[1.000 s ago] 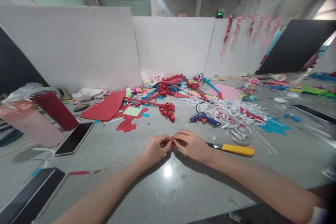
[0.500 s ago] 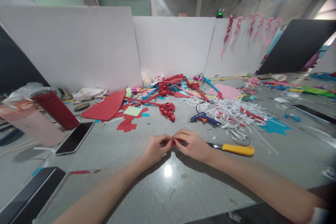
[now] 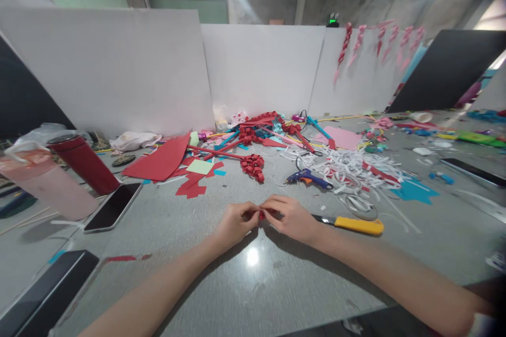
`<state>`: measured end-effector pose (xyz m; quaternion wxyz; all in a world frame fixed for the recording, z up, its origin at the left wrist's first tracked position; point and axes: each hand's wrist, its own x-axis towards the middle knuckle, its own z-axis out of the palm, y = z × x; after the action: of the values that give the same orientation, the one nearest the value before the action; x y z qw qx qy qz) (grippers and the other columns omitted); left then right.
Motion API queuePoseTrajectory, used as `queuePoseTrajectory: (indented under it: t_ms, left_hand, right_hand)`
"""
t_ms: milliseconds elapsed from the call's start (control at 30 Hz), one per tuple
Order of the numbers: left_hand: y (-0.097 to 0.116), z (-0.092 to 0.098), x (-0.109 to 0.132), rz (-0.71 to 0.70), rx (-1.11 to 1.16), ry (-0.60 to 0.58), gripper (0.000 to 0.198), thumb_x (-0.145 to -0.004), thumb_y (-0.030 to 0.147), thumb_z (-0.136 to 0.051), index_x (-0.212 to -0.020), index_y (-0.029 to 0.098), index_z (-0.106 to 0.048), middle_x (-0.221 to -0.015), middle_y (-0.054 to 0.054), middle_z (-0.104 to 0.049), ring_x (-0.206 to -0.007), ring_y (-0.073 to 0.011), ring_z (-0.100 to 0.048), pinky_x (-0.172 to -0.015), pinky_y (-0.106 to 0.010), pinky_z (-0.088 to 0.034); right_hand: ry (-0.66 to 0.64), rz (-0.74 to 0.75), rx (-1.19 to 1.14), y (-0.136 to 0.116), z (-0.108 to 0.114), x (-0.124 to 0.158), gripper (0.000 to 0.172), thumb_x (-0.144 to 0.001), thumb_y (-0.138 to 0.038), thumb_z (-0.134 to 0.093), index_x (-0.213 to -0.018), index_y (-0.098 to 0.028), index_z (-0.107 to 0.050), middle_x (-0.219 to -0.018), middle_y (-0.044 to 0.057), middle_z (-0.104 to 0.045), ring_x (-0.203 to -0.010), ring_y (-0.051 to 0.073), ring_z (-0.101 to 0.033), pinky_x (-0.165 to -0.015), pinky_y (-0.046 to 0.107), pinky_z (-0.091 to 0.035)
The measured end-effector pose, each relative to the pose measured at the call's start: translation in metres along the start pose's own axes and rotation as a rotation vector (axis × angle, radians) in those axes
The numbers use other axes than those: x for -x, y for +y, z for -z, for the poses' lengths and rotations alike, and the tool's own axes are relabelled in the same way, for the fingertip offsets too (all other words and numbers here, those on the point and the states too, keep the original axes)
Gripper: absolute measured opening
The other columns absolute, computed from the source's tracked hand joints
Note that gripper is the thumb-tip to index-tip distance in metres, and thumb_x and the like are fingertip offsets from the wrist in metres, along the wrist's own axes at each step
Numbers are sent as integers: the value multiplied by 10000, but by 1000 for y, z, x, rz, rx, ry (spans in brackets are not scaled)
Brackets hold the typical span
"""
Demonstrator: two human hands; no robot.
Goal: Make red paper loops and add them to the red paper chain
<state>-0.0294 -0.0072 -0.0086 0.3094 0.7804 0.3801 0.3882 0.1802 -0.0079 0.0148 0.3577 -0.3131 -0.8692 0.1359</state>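
A small red paper piece (image 3: 261, 215) is pinched between the fingertips of my left hand (image 3: 236, 224) and my right hand (image 3: 290, 217), which meet above the grey table. Most of the piece is hidden by the fingers, so its exact shape cannot be made out. Close to my right wrist lies a utility knife (image 3: 358, 225) with a yellow handle, its dark end partly behind the wrist. Beyond the hands rest a red curled-paper flower (image 3: 252, 167) on a red stick and a blue hot glue gun (image 3: 310, 178).
White paper strips (image 3: 348, 168) are heaped at right beside a tape roll (image 3: 360, 206). Red paper sheets (image 3: 160, 160) and scraps lie left of centre. A phone (image 3: 113, 208), a red flask (image 3: 83, 163) and a pink bottle (image 3: 51, 184) stand or lie at left. White panels (image 3: 261, 73) close off the back.
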Motion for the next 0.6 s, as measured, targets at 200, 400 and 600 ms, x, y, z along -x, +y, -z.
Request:
queuePoseTrajectory:
  t_ms: [200,400,600]
  left_hand:
    - [3,0,0,-8,-24,5,175,-912,197,-570,-841,146,-721,-712,-15,-703,-635,-112,-610,-614,-195,-435]
    - [2,0,0,-20,-20,8,169,-908,187,-572,-827,145,-714,-708,-10,-700,-629,-106,-601,-631,-197,-439]
    - [1,0,0,-12,-4,22,163,-910,196,-575,-847,151,-718,-721,-11,-704,-646,-111,-608,-636,-200,-442]
  right_hand:
    - [-10,-7,2,-1,0,0,149,-983,-199,-580,-1044,-204,-716,-956,54,-704,-843,163,-650,-794,301,-527]
    - [-12,-6,7,-1,1,0,157,-974,-182,-579,-1045,-201,-719,-957,57,-707,-835,161,-650,-793,295,-524]
    - [4,-18,8,1,-3,1,158,-970,-179,-582,-1053,-204,-714,-962,53,-715,-838,160,-661,-801,294,-530]
